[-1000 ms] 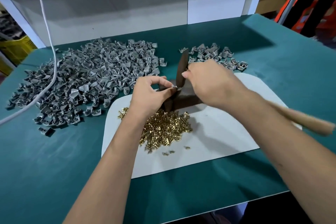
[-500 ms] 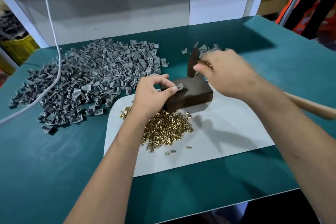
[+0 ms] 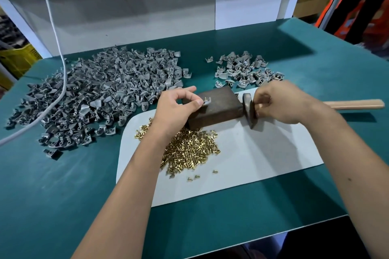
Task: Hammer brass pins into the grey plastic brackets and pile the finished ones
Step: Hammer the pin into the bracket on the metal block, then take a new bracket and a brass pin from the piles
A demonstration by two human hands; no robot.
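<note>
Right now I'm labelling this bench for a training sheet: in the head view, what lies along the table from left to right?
white cable → big pile of grey brackets → left hand pinching a bracket → dark block → hammer head → right hand → wooden handle.

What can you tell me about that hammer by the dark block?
The hammer has a dark, worn metal head and a pale wooden handle that runs off to the right. Its head rests on the white mat, just right of the dark brown block. The right hand grips the handle close behind the head.
</note>
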